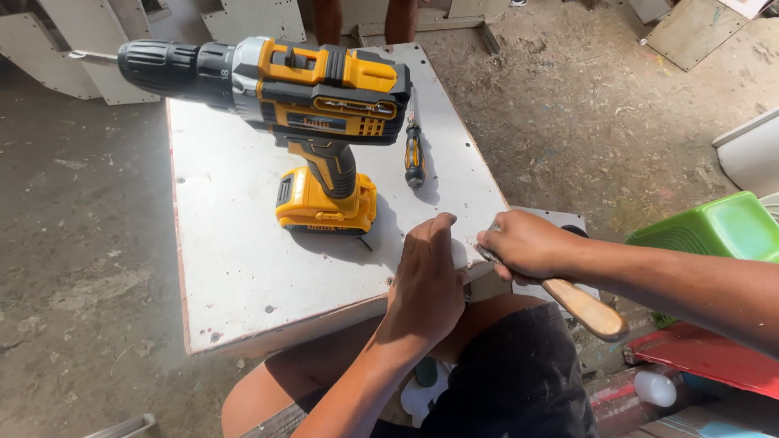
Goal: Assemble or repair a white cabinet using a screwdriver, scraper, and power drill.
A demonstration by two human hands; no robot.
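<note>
My left hand (425,280) lies flat on the near right corner of a white board (243,243), fingers together pressing down. My right hand (526,243) grips a tool with a pale wooden handle (586,310); its metal end sits at the board's right edge, mostly hidden by the hand. A yellow and black cordless drill (312,105) stands upright on its battery in the middle of the board, bit pointing left. A screwdriver (415,150) with a black and orange handle lies to the drill's right.
The board rests over my knees above a dusty floor strewn with wood chips. A green plastic basket (714,231) and a red item (706,357) sit at the right. White panels (89,49) lean at the far left. Someone's legs (361,20) stand beyond the board.
</note>
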